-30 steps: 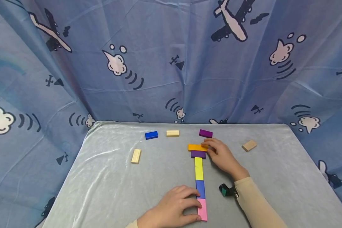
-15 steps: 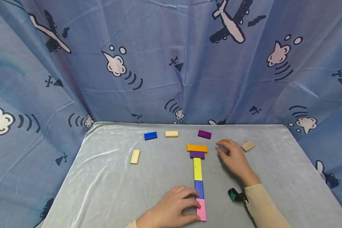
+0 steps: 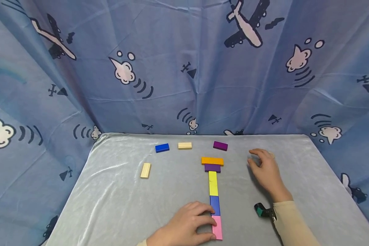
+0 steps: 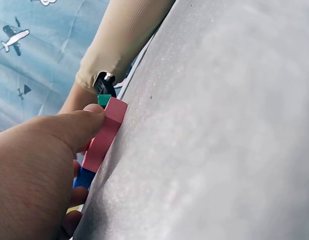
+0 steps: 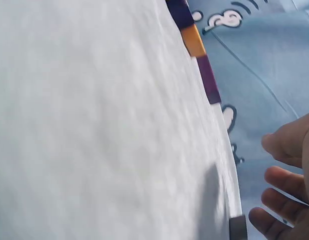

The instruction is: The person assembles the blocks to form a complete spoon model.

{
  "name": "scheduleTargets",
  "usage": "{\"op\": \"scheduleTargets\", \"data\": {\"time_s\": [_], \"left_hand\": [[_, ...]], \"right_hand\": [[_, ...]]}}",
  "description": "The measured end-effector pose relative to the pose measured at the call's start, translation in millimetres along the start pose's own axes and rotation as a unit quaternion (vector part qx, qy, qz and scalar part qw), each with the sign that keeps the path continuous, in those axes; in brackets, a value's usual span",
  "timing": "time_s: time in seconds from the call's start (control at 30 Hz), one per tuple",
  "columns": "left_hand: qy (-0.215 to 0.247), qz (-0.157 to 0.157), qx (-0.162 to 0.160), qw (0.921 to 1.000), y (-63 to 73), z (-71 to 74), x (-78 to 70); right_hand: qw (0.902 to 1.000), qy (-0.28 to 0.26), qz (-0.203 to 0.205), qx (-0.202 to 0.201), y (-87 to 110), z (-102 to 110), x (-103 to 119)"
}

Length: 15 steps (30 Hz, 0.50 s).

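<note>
A row of blocks runs up the table in the head view: pink block [image 3: 218, 232], blue block [image 3: 215, 203], yellow block [image 3: 213, 184], then a dark purple block [image 3: 212, 168] and an orange block [image 3: 212, 161] lying crosswise at the far end. My left hand [image 3: 187, 222] rests along the row's left side, fingertips touching the pink and blue blocks. In the left wrist view its thumb lies against the pink block [image 4: 105, 135]. My right hand [image 3: 267, 172] hovers right of the row, fingers apart. A wooden block [image 5: 238, 228] sits beyond its fingertips, mostly hidden behind the hand in the head view.
Toward the back of the grey cloth-covered table [image 3: 110, 194] lie a blue block [image 3: 162, 148], a pale wooden block [image 3: 185, 146] and a purple block [image 3: 220, 146]. Another pale block [image 3: 146, 170] is at the left. A patterned curtain [image 3: 160, 68] hangs behind.
My right hand has let go of the orange block and moved right, to over the wooden block. The left hand stays by the pink and blue blocks.
</note>
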<state>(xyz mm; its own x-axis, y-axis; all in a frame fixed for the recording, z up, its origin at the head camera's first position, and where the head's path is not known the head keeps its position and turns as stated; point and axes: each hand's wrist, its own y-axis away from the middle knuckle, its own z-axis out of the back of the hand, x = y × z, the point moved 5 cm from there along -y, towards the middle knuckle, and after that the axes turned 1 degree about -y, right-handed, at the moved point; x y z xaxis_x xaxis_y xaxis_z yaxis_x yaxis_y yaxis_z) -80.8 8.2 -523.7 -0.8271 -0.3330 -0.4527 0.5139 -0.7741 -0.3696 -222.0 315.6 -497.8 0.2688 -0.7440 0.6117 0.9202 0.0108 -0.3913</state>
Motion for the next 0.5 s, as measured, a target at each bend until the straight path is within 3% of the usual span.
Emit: {"op": "scheduleTargets", "data": {"time_s": [0.5], "left_hand": [[0.024, 0.014, 0.002, 0.9996, 1.0, -0.5, 1.2]], "right_hand": [[0.9972, 0.006, -0.026, -0.070, 5.2, 26, -31]]}}
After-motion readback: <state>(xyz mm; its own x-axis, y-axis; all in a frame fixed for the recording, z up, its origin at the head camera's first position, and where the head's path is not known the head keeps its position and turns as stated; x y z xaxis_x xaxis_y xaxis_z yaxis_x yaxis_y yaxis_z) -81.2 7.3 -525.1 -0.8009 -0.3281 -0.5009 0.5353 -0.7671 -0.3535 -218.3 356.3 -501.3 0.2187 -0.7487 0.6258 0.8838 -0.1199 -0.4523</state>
